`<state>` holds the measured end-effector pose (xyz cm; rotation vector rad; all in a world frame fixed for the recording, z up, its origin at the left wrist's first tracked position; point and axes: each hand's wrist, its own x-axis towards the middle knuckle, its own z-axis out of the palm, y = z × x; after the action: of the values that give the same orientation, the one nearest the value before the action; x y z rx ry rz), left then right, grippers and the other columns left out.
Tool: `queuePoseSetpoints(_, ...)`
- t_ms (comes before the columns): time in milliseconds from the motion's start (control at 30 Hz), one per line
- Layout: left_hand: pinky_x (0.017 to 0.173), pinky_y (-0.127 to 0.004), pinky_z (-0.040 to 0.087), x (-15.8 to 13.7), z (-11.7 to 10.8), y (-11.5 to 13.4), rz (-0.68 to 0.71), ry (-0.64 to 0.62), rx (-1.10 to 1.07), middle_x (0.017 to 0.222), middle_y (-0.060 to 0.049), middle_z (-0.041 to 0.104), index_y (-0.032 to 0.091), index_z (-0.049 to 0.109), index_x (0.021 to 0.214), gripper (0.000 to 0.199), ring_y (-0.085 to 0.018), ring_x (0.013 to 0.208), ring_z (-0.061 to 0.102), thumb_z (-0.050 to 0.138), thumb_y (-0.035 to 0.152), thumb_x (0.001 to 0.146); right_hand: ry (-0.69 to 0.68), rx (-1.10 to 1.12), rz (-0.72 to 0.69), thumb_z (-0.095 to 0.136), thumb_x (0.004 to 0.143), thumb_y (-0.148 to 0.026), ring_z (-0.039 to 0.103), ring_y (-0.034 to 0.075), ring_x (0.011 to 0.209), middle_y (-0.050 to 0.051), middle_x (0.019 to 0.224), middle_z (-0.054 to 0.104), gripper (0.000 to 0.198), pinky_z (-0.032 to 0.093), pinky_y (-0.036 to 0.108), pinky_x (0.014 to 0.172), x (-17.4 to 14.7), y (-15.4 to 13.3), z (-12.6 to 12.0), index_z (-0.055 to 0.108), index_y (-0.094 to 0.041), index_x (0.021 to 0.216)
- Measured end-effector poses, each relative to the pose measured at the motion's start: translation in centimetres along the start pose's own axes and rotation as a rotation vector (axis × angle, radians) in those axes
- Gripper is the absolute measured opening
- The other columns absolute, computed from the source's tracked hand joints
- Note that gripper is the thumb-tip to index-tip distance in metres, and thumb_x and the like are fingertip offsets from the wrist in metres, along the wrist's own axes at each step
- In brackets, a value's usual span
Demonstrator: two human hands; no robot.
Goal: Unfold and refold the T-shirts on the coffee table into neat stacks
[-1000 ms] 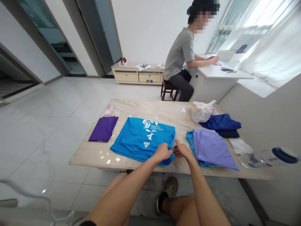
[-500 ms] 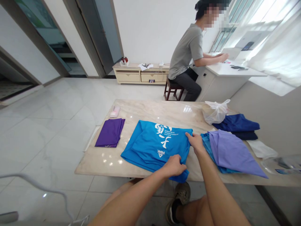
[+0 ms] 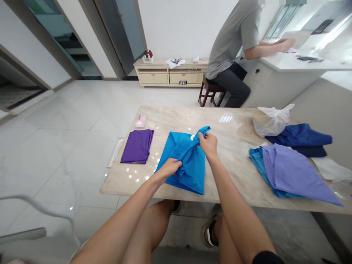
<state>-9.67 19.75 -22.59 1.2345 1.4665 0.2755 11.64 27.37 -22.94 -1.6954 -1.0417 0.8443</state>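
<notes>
This looks like a home: beyond the marble-patterned table (image 3: 233, 154) stand a low cream drawer cabinet (image 3: 153, 77), a wooden stool (image 3: 210, 88) and a grey door (image 3: 109, 33), while glossy tiles (image 3: 68, 146) spread to the table's left.

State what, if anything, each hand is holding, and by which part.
The blue garment: the left hand grips the near end of its lifted, bunched edge, the right hand the far end.

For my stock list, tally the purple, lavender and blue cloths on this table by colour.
Purple cloth: 1
Lavender cloth: 1
Bright blue: 2, held cloth and underlying cloth
Dark blue: 2, royal cloth and navy cloth
Total: 6 in sight; folds may hide more
</notes>
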Motion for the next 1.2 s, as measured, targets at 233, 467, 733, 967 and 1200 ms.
queuePoseSetpoints(233,0.066,-0.031,0.048,1.8,-4.8,-4.8,-0.142,0.189,0.19,0.073,-0.006,0.067,0.021,0.06,0.077,0.029,-0.029,0.085,0.071,0.067,0.046,0.089,-0.279,0.131,0.051,0.062,0.104,-0.034,0.08,0.021,0.08,0.011,0.101,0.08,0.022,0.065,0.028,0.063,-1.6,0.5,2.3,0.071,-0.014,0.098)
queuePoseSetpoints(467,0.076,-0.03,0.046,2.2,-6.2,-5.4,-0.011,0.249,0.63,0.093,-0.011,0.079,0.021,0.066,0.076,0.017,-0.031,0.1,0.075,0.069,0.034,0.087,-0.204,-0.687,-0.042,0.062,0.102,-0.026,0.08,0.027,0.106,0.016,0.103,0.083,0.023,0.057,0.027,0.092,-2.3,3.3,-2.8,0.08,-0.013,0.109)
queuePoseSetpoints(733,0.085,-0.038,0.052,0.8,-6.9,-4.6,-0.078,0.399,0.775,0.123,-0.02,0.078,0.017,0.069,0.114,0.032,-0.039,0.116,0.075,0.061,0.045,0.1,-0.401,-0.708,0.14,0.064,0.104,-0.043,0.08,0.023,0.076,0.009,0.065,0.075,0.037,0.059,0.025,0.077,-3.0,4.0,-2.9,0.075,-0.018,0.079)
queuePoseSetpoints(967,0.092,-0.038,0.051,2.0,-4.8,-3.5,-0.051,0.398,0.747,0.126,-0.023,0.076,0.015,0.065,0.124,0.032,-0.038,0.121,0.073,0.057,0.039,0.105,-0.456,-0.817,0.155,0.075,0.096,-0.042,0.081,0.032,0.107,0.014,0.079,0.079,0.026,0.061,0.037,0.096,-3.9,4.5,-2.4,0.074,-0.018,0.084)
queuePoseSetpoints(1200,0.065,-0.03,0.044,1.5,-4.8,-5.0,-0.144,0.168,0.537,0.059,-0.005,0.067,0.022,0.059,0.057,0.041,-0.028,0.069,0.072,0.086,0.044,0.077,-0.641,-0.726,0.297,0.081,0.089,-0.029,0.076,0.021,0.063,0.008,0.061,0.074,0.025,0.062,0.028,0.072,-3.2,5.7,-5.9,0.073,-0.017,0.068)
